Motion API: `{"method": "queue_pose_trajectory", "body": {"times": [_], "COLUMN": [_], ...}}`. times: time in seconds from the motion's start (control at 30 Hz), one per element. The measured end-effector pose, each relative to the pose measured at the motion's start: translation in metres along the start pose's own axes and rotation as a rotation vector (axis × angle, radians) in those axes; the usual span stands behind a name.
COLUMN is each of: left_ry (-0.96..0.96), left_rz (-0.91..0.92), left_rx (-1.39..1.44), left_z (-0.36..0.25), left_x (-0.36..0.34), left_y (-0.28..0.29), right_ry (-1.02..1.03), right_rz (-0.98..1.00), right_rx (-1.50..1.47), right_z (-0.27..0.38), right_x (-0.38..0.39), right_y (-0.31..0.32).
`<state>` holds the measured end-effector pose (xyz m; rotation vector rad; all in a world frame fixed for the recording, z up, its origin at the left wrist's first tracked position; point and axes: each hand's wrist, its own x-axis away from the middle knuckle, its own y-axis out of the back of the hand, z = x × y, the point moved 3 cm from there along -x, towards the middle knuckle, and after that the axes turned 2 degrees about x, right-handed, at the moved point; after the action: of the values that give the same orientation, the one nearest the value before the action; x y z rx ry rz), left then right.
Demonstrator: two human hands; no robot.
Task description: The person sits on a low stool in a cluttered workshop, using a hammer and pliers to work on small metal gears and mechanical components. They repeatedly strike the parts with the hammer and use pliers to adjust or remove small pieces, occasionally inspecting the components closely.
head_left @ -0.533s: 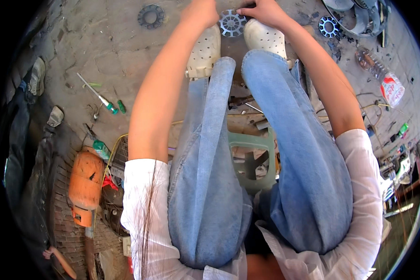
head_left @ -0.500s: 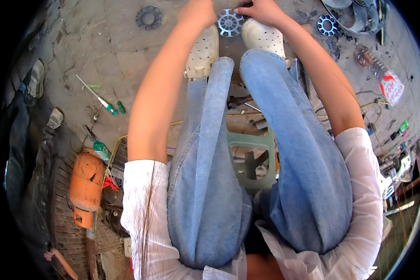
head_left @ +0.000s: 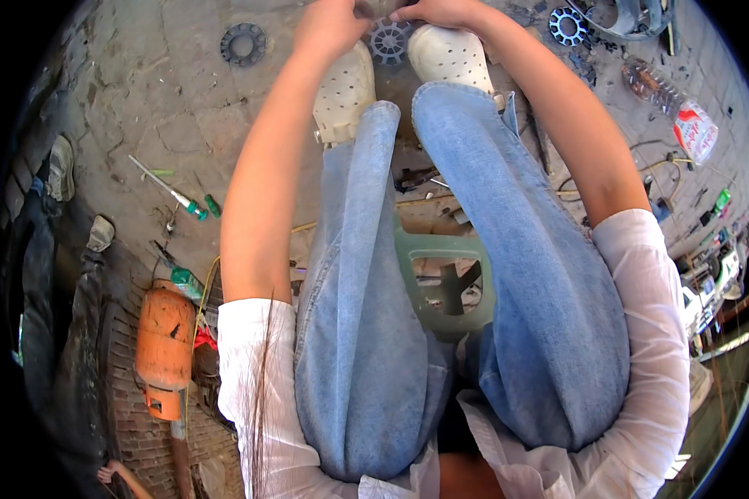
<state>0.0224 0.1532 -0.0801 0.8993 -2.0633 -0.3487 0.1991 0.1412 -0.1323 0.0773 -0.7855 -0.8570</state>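
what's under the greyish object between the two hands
Just below the greyish object in the picture, a spoked metal disc shows between the off-white clogs. Whatever lies directly beneath that object is covered; the frame's top edge cuts it off.

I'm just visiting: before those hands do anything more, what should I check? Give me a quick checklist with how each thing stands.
1. Left hand and right hand in view: ok, though both are at the top edge.
2. Firm hold on the dull piece between them: cannot tell; the edge cuts it off.
3. Spoked disc between the shoes: ok.
4. Green-handled tool away from the hands: ok, lying off to the left.
5. Bottle upright: not ok, on its side.
6. Other person's hand well away: ok, lower left.
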Motion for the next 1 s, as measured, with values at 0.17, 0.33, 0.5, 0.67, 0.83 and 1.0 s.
{"method": "queue_pose_trajectory", "body": {"times": [0.17, 0.33, 0.5, 0.67, 0.83, 1.0], "left_ry": [0.099, 0.126, 0.102, 0.124, 0.145, 0.155], "left_rz": [-0.033, -0.065, -0.043, -0.075, -0.088, -0.142], "left_rx": [-0.204, -0.229, -0.167, -0.202, -0.174, -0.121], "left_z": [0.0, -0.006, -0.007, -0.011, -0.011, -0.004], "left_x": [0.002, 0.006, 0.005, 0.007, 0.01, 0.017], "left_y": [-0.004, -0.005, -0.009, -0.005, -0.005, -0.002], "right_ry": [0.025, 0.064, 0.121, 0.149, 0.036, -0.367], "right_rz": [0.013, 0.013, 0.011, 0.077, -0.253, -0.521], "right_rx": [0.103, 0.128, 0.107, -0.048, -0.197, 0.162], "right_z": [0.012, 0.014, 0.018, 0.019, 0.014, 0.023], "right_x": [0.001, 0.002, 0.003, 0.007, 0.036, 0.079], "right_y": [-0.004, -0.004, -0.004, -0.004, 0.017, 0.036]}}
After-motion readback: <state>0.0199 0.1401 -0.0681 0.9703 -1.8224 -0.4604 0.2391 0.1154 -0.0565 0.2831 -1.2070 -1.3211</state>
